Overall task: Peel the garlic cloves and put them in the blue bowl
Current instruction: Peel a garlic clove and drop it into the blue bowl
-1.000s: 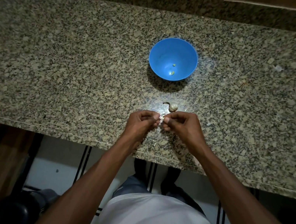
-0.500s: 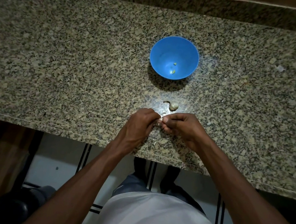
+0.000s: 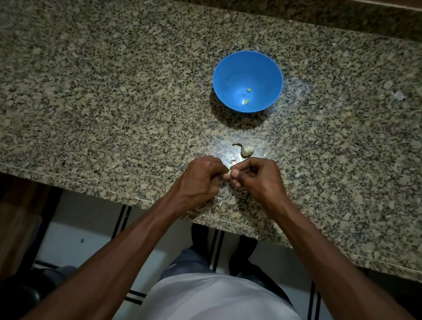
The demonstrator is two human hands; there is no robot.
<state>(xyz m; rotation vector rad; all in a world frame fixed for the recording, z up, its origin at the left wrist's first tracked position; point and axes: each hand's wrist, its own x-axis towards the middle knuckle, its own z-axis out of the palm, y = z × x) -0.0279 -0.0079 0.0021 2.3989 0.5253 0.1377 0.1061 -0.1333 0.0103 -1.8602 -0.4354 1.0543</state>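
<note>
Pinching one garlic clove (image 3: 229, 173) between left hand (image 3: 201, 179) and right hand (image 3: 258, 179), lower centre, near table (image 3: 78, 83) edge. Risk: slick clove pops loose, drops floorward. Blue bowl (image 3: 269, 71) sits above, spare clove (image 3: 247, 150) between.

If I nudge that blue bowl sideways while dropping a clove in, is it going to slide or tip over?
The blue bowl looks like thin plastic holding only two small bits, so it is probably light. Its sides narrow toward the base, so a push at the rim may rock or tip it. The granite counter shines as if polished, so a low nudge would more likely slide it.
</note>
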